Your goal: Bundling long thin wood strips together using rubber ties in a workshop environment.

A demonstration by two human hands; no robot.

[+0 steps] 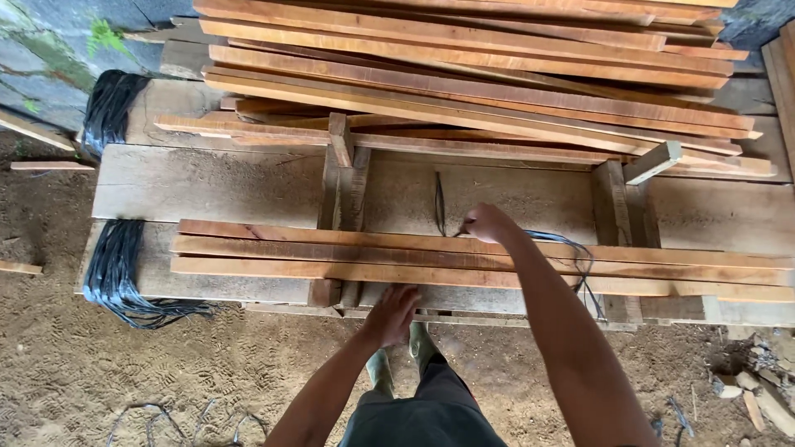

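While I stand on the sandy ground, my right hand [487, 222] is shut tight on a thin dark string [439, 203] that runs over the small bundle of wood slats [331, 252] on the table [207, 186]. My left hand [392, 314] is open and flat, with its fingers at the front edge of the table, under the slats. A big pile of long boards [464, 74] lies behind. Black string bunches [116, 273] hang on the left
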